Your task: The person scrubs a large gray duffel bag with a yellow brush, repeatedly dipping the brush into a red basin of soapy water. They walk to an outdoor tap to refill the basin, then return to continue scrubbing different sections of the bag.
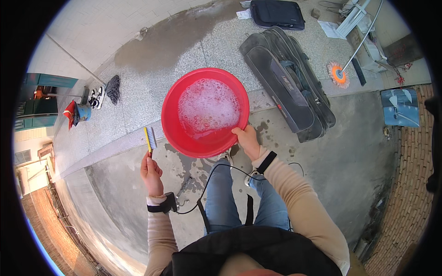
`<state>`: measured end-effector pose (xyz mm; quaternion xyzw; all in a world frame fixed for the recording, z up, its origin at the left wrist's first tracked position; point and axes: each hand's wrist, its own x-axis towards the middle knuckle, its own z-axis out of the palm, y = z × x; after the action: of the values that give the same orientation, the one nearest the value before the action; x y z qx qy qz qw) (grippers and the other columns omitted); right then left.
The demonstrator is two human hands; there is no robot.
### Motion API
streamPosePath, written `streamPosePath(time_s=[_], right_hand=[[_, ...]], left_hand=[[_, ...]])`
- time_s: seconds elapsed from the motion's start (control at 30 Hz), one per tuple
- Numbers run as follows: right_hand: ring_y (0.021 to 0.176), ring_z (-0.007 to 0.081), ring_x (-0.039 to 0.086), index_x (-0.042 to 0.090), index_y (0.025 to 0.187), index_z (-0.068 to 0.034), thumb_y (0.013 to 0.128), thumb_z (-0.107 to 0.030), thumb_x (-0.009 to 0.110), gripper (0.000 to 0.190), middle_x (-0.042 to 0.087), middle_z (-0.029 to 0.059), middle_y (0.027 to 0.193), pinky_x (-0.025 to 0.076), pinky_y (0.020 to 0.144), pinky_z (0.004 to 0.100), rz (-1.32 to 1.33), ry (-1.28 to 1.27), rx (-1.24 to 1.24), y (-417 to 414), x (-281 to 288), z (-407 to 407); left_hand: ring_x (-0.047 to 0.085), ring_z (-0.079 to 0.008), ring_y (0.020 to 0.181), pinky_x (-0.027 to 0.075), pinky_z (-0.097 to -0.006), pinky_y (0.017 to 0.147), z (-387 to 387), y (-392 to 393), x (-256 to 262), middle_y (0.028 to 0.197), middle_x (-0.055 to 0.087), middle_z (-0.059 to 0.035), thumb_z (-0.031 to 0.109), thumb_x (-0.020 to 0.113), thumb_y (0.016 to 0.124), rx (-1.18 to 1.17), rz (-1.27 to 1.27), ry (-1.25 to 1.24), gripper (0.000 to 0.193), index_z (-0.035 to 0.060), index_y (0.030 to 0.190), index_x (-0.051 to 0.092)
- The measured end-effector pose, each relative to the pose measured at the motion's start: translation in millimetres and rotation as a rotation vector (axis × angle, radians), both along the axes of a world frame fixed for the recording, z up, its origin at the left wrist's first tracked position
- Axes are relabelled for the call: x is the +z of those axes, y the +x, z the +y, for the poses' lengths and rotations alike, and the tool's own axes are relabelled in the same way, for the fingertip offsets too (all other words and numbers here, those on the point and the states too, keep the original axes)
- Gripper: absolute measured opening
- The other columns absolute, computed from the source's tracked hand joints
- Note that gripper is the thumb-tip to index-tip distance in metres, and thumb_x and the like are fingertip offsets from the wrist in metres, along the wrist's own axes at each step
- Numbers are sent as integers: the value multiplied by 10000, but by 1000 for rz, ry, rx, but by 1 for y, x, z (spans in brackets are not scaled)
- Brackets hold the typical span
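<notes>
My right hand (247, 140) grips the near right rim of a red plastic basin (171, 127), thumb over the edge. Foamy, soapy water (209, 103) lies inside the basin. Held in my left hand (151, 174) by its handle is a yellow scrubbing brush (150, 139) with pale bristles, pointing away from me and apart from the basin. Right of the basin, a long dark fabric bag (286, 82) with zips and pockets lies across the step edge.
A black case (277, 14) lies at the back. A mop with an orange head (338, 75) leans at right, near a blue board (400, 107). At left are a grey string mop (112, 89), sneakers (97, 97) and a blue bucket (84, 112). Wet patches mark the concrete; a black cable (207, 186) hangs between my wrists.
</notes>
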<state>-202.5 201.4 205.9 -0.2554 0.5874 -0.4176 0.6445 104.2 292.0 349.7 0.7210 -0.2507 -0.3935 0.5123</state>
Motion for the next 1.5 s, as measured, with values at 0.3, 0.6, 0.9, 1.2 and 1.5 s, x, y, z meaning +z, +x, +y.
streamPosePath(time_s=[0.3, 0.6, 0.9, 1.2, 1.5], right_hand=[[718, 378, 693, 697, 876, 63, 802, -201, 649, 278, 687, 257, 763, 523, 668, 451, 185, -89, 4, 86, -209, -140], [890, 467, 668, 684, 878, 88, 800, -298, 629, 398, 676, 323, 887, 508, 798, 500, 278, -158, 134, 122, -308, -198], [726, 135, 612, 467, 1267, 61, 937, -263, 691, 514, 582, 91, 1037, 538, 614, 278, -184, 14, 269, 38, -282, -177], [875, 97, 638, 556, 1336, -18, 1007, -108, 533, 343, 661, 110, 1238, 538, 802, 261, 81, -78, -11, -222, -205, -78], [1126, 385, 551, 568, 1367, -72, 912, -158, 659, 471, 622, 188, 1229, 407, 1003, 473, 1703, -419, -18, -367, -194, -48]], left_hand=[[306, 1, 582, 259, -185, 496, -182, 12, -216, 745, 424, 87, 214, 437, 1082, -340, -12, -18, 389, -5, 1391, 526], [439, -42, 594, 374, -217, 493, -272, 58, -362, 762, 515, 44, 200, 476, 1050, -566, -241, 184, 335, 66, 1341, 573], [682, -398, 1034, 542, -448, 890, -330, 66, -433, 1145, 670, -284, 239, 526, 957, -576, -781, 504, 423, 11, 1308, 593], [661, -421, 1023, 511, -487, 889, -365, 5, -467, 1102, 687, -245, 354, 611, 922, -1096, -902, 436, 492, 101, 1340, 553], [689, -368, 1023, 537, -418, 869, -370, 44, -436, 1086, 704, -238, 234, 615, 905, -683, -912, 394, 392, 74, 1262, 651]])
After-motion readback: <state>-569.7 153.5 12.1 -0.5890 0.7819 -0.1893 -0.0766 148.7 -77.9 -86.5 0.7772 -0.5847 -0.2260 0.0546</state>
